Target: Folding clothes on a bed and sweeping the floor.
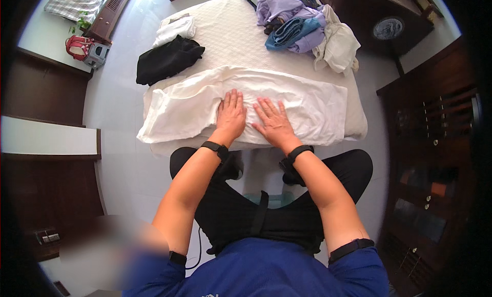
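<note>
White trousers, by their shape, (315,108) lie lengthwise across the near edge of a padded surface with a cream quilted cover (226,31). Flat on the middle of the white cloth rests my left hand (231,114), its fingers close together and pointing away from me. My right hand (273,120) lies palm down just to the right, fingers spread. Neither hand grips the cloth. Small wrinkles run through the fabric around both hands. The left end of the garment reaches over the cover's left edge.
Beyond the left part lie a folded black garment (167,60) and a folded white one (176,30). A heap of purple clothing (284,6), a rolled blue garment (290,32) and a cream garment (338,43) sits at the far right. Dark wooden cabinets (415,143) stand right.
</note>
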A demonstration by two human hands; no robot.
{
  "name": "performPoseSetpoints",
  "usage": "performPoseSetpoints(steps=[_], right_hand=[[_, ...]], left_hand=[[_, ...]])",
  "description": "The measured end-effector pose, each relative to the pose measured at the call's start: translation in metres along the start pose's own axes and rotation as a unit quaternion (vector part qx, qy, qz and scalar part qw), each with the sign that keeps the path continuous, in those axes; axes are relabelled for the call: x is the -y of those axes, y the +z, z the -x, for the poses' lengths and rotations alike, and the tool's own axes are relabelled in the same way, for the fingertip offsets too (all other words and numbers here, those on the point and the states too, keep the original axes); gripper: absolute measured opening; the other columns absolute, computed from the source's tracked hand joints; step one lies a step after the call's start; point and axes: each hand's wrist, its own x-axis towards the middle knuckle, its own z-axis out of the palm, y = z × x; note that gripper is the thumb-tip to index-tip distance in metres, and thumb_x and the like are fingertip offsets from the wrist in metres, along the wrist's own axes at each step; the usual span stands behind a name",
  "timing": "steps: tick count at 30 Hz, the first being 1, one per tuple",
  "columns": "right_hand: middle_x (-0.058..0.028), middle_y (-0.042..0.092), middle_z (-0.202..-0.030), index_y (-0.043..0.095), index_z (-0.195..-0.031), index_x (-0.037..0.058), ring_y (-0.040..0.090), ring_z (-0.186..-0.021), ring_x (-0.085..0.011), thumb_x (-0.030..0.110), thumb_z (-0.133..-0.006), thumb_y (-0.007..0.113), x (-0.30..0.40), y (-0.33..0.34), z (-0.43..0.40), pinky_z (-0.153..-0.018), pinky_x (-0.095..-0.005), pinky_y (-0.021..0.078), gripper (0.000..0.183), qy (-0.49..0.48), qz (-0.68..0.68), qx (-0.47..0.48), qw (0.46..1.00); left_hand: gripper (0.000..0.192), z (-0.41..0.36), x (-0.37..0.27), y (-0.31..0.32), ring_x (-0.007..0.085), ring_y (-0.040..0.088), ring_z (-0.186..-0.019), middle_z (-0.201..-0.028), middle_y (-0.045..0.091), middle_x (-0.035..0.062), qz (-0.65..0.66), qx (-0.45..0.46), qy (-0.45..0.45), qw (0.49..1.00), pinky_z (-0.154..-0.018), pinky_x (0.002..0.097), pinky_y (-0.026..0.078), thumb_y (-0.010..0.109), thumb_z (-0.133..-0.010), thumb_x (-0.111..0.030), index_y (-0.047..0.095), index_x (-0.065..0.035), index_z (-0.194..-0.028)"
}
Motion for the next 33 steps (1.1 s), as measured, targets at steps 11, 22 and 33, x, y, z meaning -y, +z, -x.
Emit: performPoseSetpoints(steps=[11, 22, 33], right_hand=[[-0.0089, 0.022, -0.161, 0.032, -0.152, 0.0158, 0.016, -0.149, -0.0256, 0.056, -0.094, 0.048, -0.105, -0.057, 0.058, -0.119, -0.0547, 0.0081, 0.073, 0.203, 0.130, -0.037, 0.970], [-0.0203, 0.055, -0.133, 0.057, -0.123, -0.0025, 0.049, -0.128, -0.0329, 0.019, -0.097, 0.048, -0.083, -0.046, 0.008, -0.111, -0.0465, 0.0350, 0.035, 0.090, 0.104, -0.149, 0.979], [-0.0084, 0.030, -0.158, 0.038, -0.148, 0.0120, 0.024, -0.147, -0.0238, 0.042, -0.098, 0.046, -0.042, -0.013, -0.039, -0.119, -0.0514, 0.0140, 0.059, 0.067, 0.040, -0.010, 0.997]], left_hand=[[0.058, -0.001, -0.004, 0.003, 0.0360, 0.019, -0.147, -0.160, 0.019, 0.0197, -0.019, 0.029, -0.029, 0.999, -0.117, 0.0504, 0.021, 0.037, -0.100, -0.026, 0.028, 0.0015, -0.150], [0.059, -0.003, -0.012, 0.009, 0.0372, 0.019, -0.147, -0.159, 0.020, 0.0219, -0.039, 0.024, -0.041, 0.998, -0.118, 0.0495, 0.018, 0.038, -0.098, -0.022, 0.027, 0.0049, -0.149], [0.058, -0.005, -0.013, 0.006, 0.0408, 0.020, -0.146, -0.158, 0.020, 0.0246, -0.046, 0.040, -0.035, 0.998, -0.117, 0.0514, 0.020, 0.036, -0.100, -0.023, 0.027, 0.0047, -0.149]])
